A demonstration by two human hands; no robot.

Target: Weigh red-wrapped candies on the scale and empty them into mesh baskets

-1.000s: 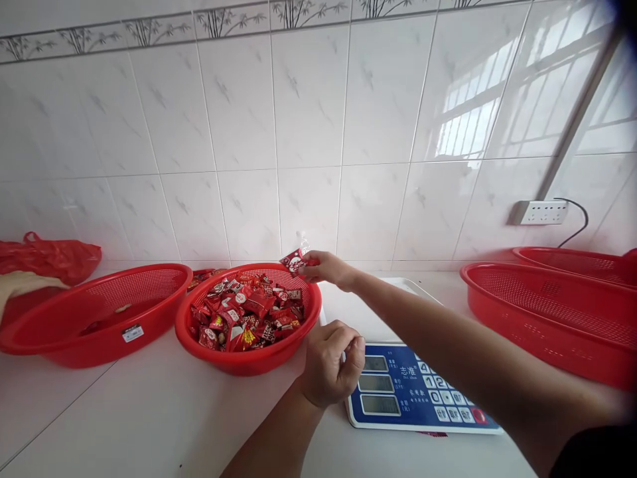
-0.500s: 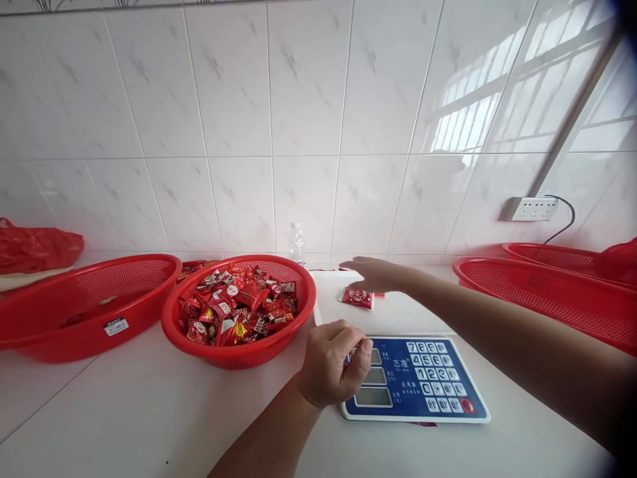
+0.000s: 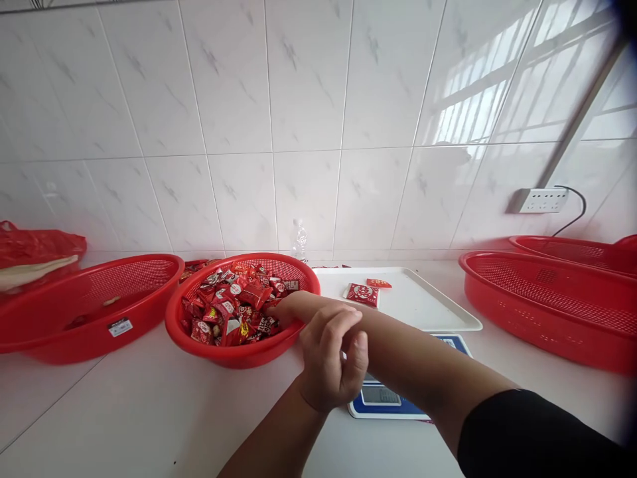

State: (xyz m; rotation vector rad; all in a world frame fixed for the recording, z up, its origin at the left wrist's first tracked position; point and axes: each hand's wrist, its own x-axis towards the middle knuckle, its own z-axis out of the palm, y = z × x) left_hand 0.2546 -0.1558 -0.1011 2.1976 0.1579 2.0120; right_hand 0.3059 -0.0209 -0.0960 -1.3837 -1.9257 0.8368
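My right hand [image 3: 284, 309] reaches across to the left into a round red basket [image 3: 239, 355]; its fingers are hidden among red-wrapped candies [image 3: 223, 309]. Below my right forearm is my left hand [image 3: 334, 355], over the left end of a blue-and-white weighing scale [image 3: 383, 396]. Its fingers are loosely curled, the thumb stands apart from them, and no object shows between them. On the scale's white tray [image 3: 418, 309] lie a dark red packet [image 3: 362, 294] and a small orange-red packet [image 3: 379, 283]. My right arm covers most of the keypad.
A larger red basket [image 3: 94, 332] with a few things in it stands at the left, near a red plastic bag [image 3: 42, 247]. More red baskets [image 3: 547, 325] stand at the right. Against the tiled wall are a clear bottle [image 3: 299, 240] and a power strip [image 3: 541, 200].
My right hand has moved left from above the tray into the candy basket, uncovering the packets on the tray. My left hand has stayed nearly in place, its fingers loosening a little.
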